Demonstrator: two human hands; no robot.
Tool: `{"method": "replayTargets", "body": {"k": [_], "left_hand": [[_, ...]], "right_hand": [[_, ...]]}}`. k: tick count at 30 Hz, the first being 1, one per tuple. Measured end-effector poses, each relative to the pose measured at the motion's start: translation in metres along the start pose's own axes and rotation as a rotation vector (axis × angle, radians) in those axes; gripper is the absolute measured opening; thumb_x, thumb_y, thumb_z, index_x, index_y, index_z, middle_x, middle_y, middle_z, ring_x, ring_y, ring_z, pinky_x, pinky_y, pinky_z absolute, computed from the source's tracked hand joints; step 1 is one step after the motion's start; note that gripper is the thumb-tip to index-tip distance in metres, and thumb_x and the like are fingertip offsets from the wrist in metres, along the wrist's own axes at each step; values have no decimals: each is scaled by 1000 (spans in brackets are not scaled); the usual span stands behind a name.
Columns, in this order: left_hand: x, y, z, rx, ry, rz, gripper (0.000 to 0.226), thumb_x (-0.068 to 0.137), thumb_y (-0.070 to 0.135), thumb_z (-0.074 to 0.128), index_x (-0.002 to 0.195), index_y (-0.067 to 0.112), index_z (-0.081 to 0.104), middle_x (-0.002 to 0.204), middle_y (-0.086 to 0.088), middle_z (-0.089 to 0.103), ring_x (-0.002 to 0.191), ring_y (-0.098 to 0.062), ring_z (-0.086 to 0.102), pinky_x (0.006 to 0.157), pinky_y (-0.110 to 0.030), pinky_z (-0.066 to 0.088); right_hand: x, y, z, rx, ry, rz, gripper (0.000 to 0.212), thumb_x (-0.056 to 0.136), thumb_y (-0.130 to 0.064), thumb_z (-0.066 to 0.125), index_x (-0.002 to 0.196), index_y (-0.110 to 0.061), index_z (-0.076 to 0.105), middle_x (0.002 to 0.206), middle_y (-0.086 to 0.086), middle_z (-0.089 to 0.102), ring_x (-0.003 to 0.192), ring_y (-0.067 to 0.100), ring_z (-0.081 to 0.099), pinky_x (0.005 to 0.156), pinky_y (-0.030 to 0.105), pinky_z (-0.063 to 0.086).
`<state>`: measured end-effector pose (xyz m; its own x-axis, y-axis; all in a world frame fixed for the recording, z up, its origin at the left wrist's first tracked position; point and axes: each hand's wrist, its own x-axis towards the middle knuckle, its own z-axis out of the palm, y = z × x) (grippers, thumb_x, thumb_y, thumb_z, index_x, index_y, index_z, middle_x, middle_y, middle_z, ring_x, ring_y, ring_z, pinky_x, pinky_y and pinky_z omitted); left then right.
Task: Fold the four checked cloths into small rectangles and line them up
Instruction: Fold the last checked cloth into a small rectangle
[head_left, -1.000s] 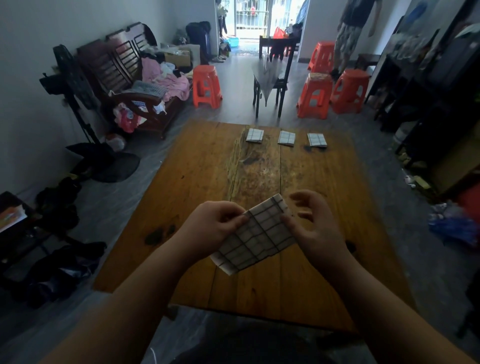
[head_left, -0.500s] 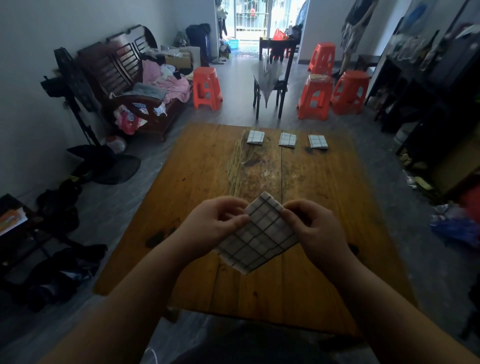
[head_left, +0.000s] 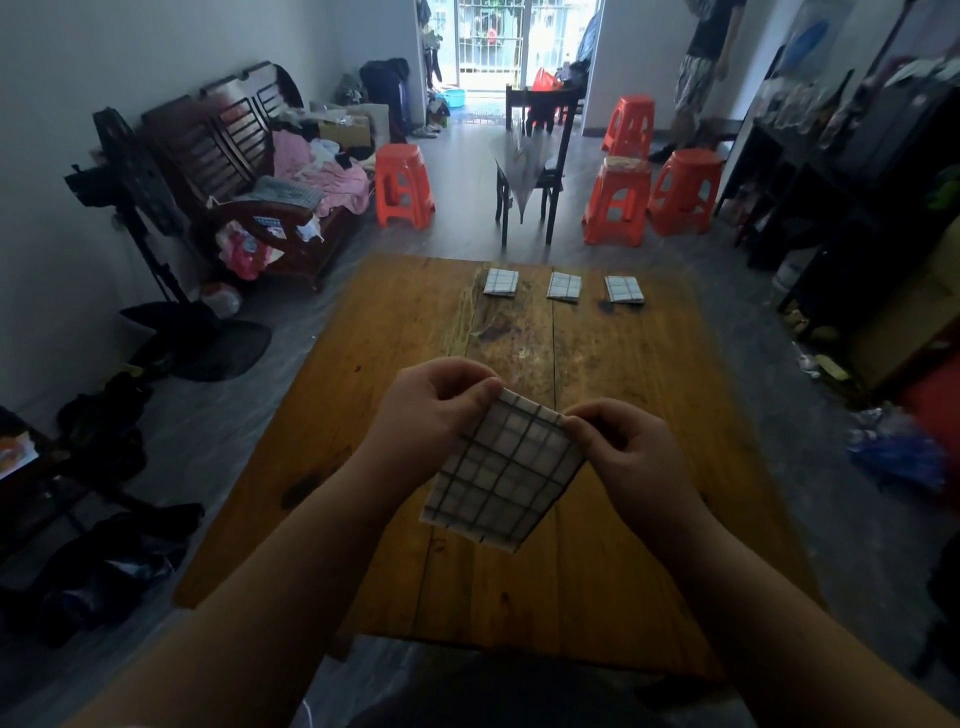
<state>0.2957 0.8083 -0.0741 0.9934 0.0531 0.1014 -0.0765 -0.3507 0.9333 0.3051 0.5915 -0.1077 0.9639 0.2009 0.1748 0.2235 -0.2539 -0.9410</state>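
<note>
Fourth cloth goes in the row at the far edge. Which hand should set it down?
Either could: left hand and right hand each pinch a top corner of the held cloth. The folded cloths leave bare table to their left, so probably left.

Home living room: wooden slatted sofa (head_left: 244, 171) piled with clothes, standing fan (head_left: 136, 171), orange plastic stools (head_left: 404, 184), dark chair (head_left: 535, 166), worn wooden desk (head_left: 405, 332), barred balcony door (head_left: 506, 36).

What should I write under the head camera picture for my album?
Both hands, left and right, hold the fourth checked cloth above the wooden table; three folded cloths line its far edge.
</note>
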Motion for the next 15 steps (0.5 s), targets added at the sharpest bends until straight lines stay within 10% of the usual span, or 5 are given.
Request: {"method": "replayTargets", "body": {"k": [15], "left_hand": [[-4,-4,1,-24,100,-15,10,93,26,64,94,23,73,94,6,73,91,-8,68,83,-39,60]], "right_hand": [[-3,5,-8,-5,61,48,9,95,-15,64,94,-19,71,92,-4,72,89,8,68,79,31,57]]}}
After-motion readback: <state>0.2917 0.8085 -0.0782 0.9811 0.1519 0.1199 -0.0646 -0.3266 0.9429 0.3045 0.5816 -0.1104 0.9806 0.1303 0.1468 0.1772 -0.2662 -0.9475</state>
